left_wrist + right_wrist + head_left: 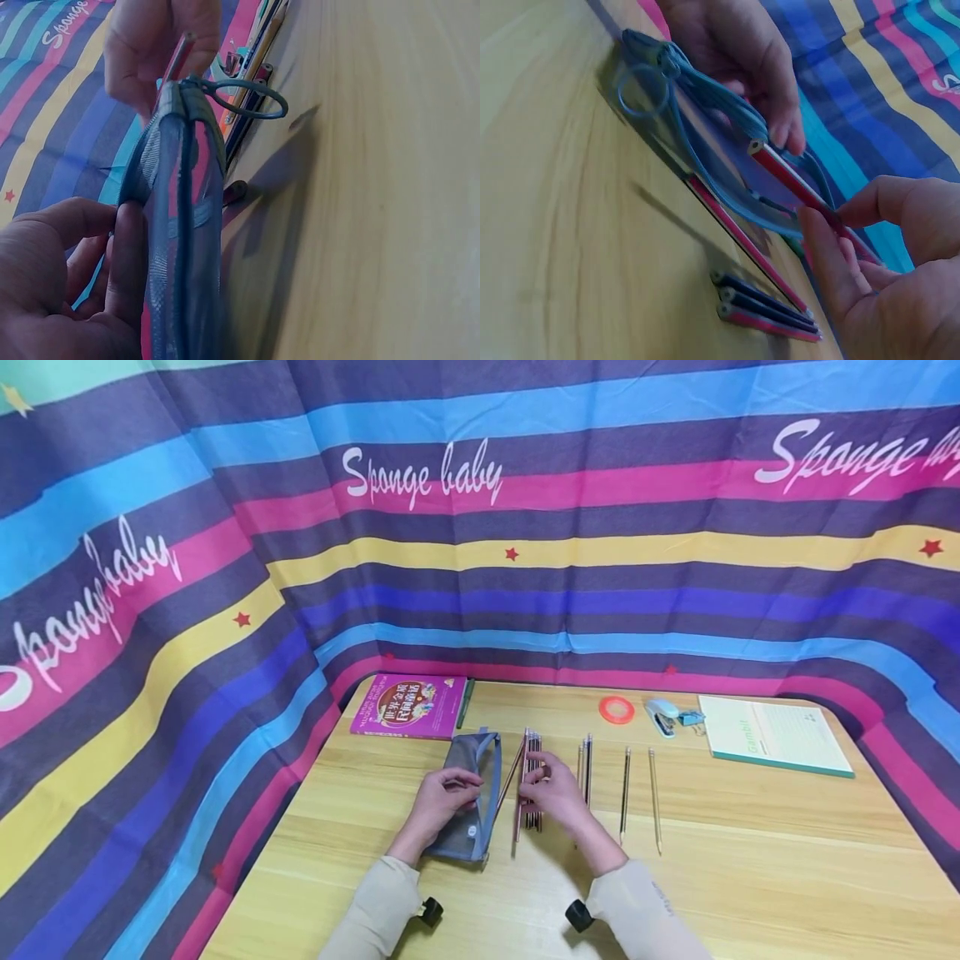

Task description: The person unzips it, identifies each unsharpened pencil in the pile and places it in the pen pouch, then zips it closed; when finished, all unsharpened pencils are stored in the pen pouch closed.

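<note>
A grey-blue mesh pencil case (474, 760) lies on the wooden table (750, 860). My left hand (456, 785) grips its upper edge and holds the mouth apart (705, 97). My right hand (542, 778) pinches a red pencil (791, 178) that slants with its end at the case's mouth, next to the left fingertips (784, 135). The left wrist view has the case (180, 247) edge-on, the left fingers (127, 255) along it and the right hand (154, 52) beyond. A bunch of pencils (533, 752) lies under the right hand; several more pencils (625, 793) lie singly to the right.
At the table's back lie a purple book (408, 706), an orange tape roll (617, 709), a pale blue stapler (662, 717) and a green notepad (772, 733). A striped cloth (480, 527) hangs around the back and left sides.
</note>
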{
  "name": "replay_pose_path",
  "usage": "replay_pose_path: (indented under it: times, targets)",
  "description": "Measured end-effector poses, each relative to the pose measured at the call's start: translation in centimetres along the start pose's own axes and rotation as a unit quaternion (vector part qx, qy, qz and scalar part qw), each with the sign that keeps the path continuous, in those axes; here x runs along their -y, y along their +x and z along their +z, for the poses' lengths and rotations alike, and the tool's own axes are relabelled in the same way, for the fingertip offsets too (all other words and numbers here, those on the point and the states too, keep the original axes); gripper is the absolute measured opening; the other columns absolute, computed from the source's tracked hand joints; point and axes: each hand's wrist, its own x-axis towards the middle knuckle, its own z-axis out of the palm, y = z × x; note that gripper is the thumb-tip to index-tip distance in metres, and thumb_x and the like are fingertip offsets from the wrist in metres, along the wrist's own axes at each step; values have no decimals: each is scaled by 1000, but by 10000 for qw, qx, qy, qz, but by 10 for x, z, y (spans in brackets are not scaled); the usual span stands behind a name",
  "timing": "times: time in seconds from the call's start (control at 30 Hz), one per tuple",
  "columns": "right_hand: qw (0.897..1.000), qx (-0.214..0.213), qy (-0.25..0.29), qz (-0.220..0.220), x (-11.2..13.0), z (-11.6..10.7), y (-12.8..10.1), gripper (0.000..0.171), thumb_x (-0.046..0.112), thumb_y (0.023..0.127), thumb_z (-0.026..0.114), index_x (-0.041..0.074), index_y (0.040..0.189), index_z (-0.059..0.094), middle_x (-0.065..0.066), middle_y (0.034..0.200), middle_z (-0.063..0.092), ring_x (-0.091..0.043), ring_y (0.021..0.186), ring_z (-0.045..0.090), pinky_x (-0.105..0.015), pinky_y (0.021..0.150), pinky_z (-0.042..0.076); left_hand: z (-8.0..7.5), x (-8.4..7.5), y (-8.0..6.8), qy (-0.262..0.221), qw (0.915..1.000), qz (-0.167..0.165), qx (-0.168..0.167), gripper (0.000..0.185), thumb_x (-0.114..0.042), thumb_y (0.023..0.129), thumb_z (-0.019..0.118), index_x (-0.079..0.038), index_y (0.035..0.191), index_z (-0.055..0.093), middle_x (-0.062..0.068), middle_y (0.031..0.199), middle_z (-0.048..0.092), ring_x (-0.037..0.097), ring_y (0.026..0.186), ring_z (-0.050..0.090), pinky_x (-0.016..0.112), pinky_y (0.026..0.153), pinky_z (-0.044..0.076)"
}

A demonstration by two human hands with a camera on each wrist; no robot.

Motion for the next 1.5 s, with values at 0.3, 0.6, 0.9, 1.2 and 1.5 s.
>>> replay_pose_path:
  times: [0.3,0.6,0.9,1.2,1.5]
  targets:
    - [9996,64,281,-68,-7,14,8,67,-13,85,66,-4,148,44,-13,96,62,-19,66,69,-42,68,66,3,-2,2,12,10000,12,45,22,5,89,74,14,108,71,9,89,73,9,72,66,21,66,61]
    - [9997,-89,227,-71,-10,24,6,59,-12,88,66,-2,143,45,-14,101,58,-19,72,67,-42,70,66,6,-3,2,-37,10000,34,83,22,8,90,70,15,110,69,7,91,73,8,73,66,21,66,61]
    - [9999,132,34,45,-18,35,4,59,-11,87,70,-1,141,48,-15,100,61,-20,74,66,-40,70,66,6,-4,1,-7,10000,-12,19,23,5,89,74,13,110,71,12,92,73,9,74,67,23,68,63]
    - [9994,358,23,-18,-22,40,5,56,-11,87,69,-3,138,51,-16,96,64,-19,71,67,-40,69,66,5,-3,1,78,9999,68,29,22,3,90,74,12,110,71,12,92,72,11,75,68,25,70,63]
    - [9985,513,-165,-99,-26,44,7,51,-13,86,65,-6,135,51,-17,92,65,-16,67,66,-37,65,65,5,0,1,254,9994,212,129,22,2,90,75,11,109,72,20,95,72,7,74,67,25,69,63]
